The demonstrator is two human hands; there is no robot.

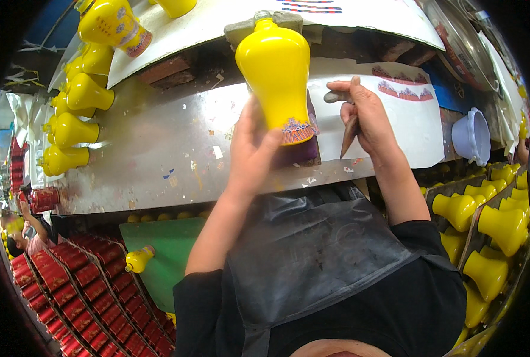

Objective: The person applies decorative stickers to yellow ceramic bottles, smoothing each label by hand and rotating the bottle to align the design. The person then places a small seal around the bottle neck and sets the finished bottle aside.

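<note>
My left hand [250,149] grips a glossy yellow vase [274,65] by its foot end, where a band of red and blue pattern [298,131] wraps it. The vase lies tilted over the metal worktable [158,154], neck pointing away from me. My right hand [366,116] is just to the right of the vase and holds a brown, pointed flat tool [348,134], tip down near the patterned band. Under the right hand lies a white sheet [414,128] printed with red patterned strips.
Several yellow vases [68,128] lie in a row along the table's left end, and more [491,220] stand in crates at the right. A lilac bowl [473,134] sits right of the sheet. Red cylinders [80,285] and a green board [170,250] are lower left. Another person [30,232] works far left.
</note>
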